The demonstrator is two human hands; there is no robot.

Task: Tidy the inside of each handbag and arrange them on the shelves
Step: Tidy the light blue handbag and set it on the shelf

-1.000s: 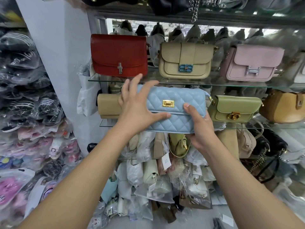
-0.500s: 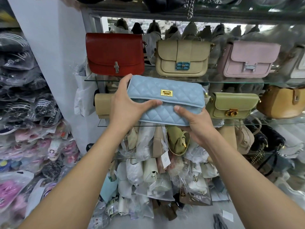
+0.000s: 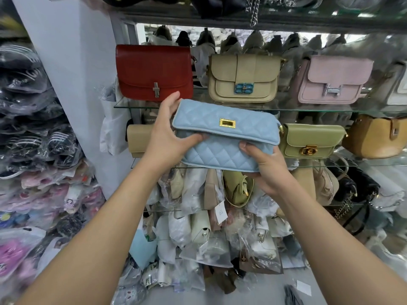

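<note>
— How does the handbag look?
— Pale blue handbag, diamond-quilted, flap down, with a gold rectangular clasp (right end tilted lower).
— Where is it?
— Held before the glass shelf, just left of an olive bag. The left grip holds its left end and the right grip its lower right corner.

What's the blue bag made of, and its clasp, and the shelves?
The blue quilted handbag looks like soft matte leather or faux leather: stitched diamond padding. Its clasp looks like shiny gold-coloured metal. The shelf looks like clear glass, see-through with a pale edge.
</note>
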